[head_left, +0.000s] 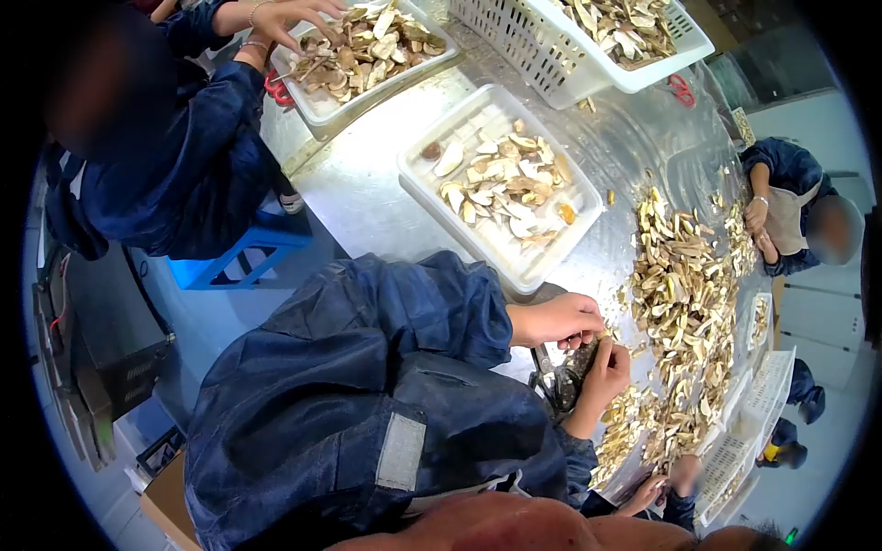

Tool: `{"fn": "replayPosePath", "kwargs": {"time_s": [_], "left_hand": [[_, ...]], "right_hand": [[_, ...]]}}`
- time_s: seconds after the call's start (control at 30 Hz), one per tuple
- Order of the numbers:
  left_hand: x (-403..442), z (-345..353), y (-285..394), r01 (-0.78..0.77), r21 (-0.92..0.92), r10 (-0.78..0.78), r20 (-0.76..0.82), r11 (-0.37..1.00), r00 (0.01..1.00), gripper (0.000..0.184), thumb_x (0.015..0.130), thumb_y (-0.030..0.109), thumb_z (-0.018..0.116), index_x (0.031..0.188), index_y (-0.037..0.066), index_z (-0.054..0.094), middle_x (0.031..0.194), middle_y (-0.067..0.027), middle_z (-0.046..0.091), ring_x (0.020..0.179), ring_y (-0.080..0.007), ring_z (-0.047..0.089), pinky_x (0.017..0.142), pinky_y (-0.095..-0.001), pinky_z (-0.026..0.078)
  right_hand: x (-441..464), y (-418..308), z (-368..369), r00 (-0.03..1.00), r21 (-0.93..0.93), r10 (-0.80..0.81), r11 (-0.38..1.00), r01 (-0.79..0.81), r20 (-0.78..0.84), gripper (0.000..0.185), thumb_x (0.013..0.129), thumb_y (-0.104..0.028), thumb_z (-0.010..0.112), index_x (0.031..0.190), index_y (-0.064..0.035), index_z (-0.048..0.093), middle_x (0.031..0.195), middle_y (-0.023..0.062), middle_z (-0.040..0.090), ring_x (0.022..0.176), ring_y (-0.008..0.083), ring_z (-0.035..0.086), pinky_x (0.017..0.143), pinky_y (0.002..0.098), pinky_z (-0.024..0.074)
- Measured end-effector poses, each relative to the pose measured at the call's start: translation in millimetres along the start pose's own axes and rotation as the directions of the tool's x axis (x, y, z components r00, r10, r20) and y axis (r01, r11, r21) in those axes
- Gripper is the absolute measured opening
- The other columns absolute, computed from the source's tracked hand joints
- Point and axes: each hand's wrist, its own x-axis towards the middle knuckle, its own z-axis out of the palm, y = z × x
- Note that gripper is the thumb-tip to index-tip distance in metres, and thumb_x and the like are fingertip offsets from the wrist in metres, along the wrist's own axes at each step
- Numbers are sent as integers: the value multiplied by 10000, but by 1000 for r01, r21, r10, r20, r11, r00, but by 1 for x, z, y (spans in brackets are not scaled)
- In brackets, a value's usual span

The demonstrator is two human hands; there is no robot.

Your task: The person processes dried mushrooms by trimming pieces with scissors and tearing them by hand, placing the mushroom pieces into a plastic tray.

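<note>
My left hand [562, 321] and my right hand [606, 372] meet at the table's near edge, fingers closed in a pinch. Between their fingertips is a small pale piece [601, 337] that looks like a mushroom slice; most of it is hidden. Just below them lies something dark [573, 365], its kind unclear. To the right of my hands spreads a large heap of sliced mushrooms [684, 285]. A translucent plastic tub [415, 174] with pale mushroom slices [519, 184] stands beyond my left hand.
A co-worker's hand [276, 18] is over another tub [322, 115] of mushrooms at upper left, near red scissors [277, 89]. A white slotted basket [519, 46] holds more slices; further red scissors [680, 90] lie beside it. Other people work at right. White crates [767, 390] line the far side.
</note>
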Motion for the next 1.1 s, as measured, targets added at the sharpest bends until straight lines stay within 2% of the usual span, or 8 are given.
{"fn": "replayPosePath", "kwargs": {"time_s": [0.13, 0.23, 0.47, 0.97, 1.1], "left_hand": [[2, -2, -3, 10, -18, -10, 19, 1000, 1000, 174, 967, 196, 588, 970, 23, 582, 782, -34, 602, 588, -82, 541, 485, -223, 405], [2, -1, -1, 15, -11, -15, 3, 1000, 1000, 170, 964, 195, 591, 973, 26, 582, 779, -30, 602, 587, -80, 540, 489, -222, 405], [2, -2, -2, 16, 22, -16, 0, 1000, 1000, 172, 962, 202, 593, 986, 32, 587, 767, -16, 602, 596, -72, 548, 494, -218, 409], [3, -2, -3, -1, 33, 1, 7, 999, 1000, 160, 965, 195, 588, 984, 36, 595, 770, -20, 602, 577, -73, 530, 493, -216, 405], [-3, 0, 3, -5, 53, 4, 6, 999, 1000, 156, 965, 194, 581, 986, 40, 598, 771, -17, 602, 579, -73, 531, 494, -213, 400]], "right_hand": [[0, -2, 0, 999, 30, -41, 999, 41, -5, 247, 938, -154, 685, 766, 14, 630, 634, 30, 535, 588, 110, 425, 538, 287, 367], [-1, -7, -2, 1000, 34, 12, 999, -12, 5, 249, 935, -154, 689, 762, 14, 627, 634, 33, 536, 588, 111, 426, 540, 287, 370], [-1, -5, 1, 1000, 52, -22, 998, 22, -1, 263, 943, -161, 681, 754, 11, 619, 644, 29, 527, 590, 114, 416, 539, 289, 365], [-3, -8, 3, 997, -82, -71, 994, 71, 7, 245, 938, -166, 687, 782, 13, 630, 669, 67, 586, 600, 143, 482, 571, 315, 422], [-2, -5, 5, 995, -68, -102, 993, 101, -6, 227, 915, -144, 697, 766, 8, 620, 673, 86, 565, 580, 195, 492, 559, 342, 423]]}}
